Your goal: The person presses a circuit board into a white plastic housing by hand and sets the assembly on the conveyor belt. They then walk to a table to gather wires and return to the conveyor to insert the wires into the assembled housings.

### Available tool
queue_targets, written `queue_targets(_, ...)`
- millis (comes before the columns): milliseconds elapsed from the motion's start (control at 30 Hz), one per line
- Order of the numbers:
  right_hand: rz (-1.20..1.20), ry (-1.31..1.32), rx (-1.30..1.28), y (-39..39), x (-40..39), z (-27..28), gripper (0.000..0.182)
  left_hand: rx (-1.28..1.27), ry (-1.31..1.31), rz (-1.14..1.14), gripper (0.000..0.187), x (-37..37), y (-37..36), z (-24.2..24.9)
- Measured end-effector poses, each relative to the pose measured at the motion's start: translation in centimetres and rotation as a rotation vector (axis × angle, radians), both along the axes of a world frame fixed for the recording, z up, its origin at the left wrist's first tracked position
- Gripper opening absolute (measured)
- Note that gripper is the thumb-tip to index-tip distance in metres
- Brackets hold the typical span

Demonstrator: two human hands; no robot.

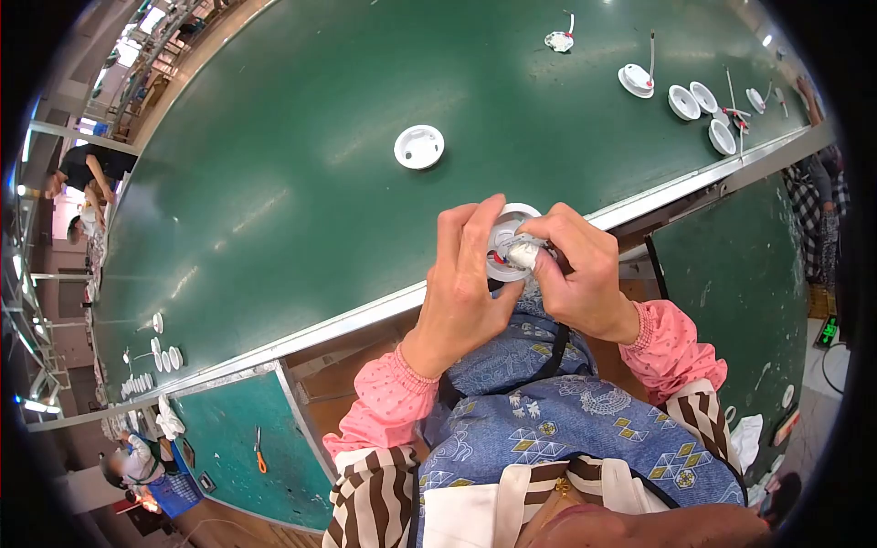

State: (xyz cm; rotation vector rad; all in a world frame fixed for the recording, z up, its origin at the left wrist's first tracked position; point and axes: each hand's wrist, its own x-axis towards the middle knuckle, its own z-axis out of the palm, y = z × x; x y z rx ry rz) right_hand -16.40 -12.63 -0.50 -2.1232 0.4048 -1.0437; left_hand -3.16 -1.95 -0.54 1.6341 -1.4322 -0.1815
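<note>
Both hands meet above the near edge of the green table. Around the left rim of a round white housing (513, 212) are the fingers of my left hand (464, 279), its thumb below. My right hand (585, 269) pinches a small white piece (523, 255) at the housing's right side, over its opening. A bit of red shows inside the housing, beside the white piece. How far the piece sits inside is hidden by the fingers. Farther up the table lies another round white housing (419, 147) with its hollow side up.
The green table (301, 183) has a pale metal edge (347, 327) in front of me. White housings (683, 102) and parts with wires lie at the upper right. Orange-handled scissors (260, 452) rest on a lower green surface. Other people are at the far left and right.
</note>
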Motion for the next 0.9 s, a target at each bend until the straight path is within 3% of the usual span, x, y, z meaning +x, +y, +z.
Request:
queue_targets(700,-0.001,0.008,-0.042,0.1,-1.3,0.4,0.024,-0.102,-0.036,-0.144,0.079,-1.0,-0.7,-0.7)
queue_targets(900,0.056,0.038,-0.046,0.1,-1.3,-0.2,0.021,0.004,0.111,-0.177,0.084,-1.5,-0.3,-1.7)
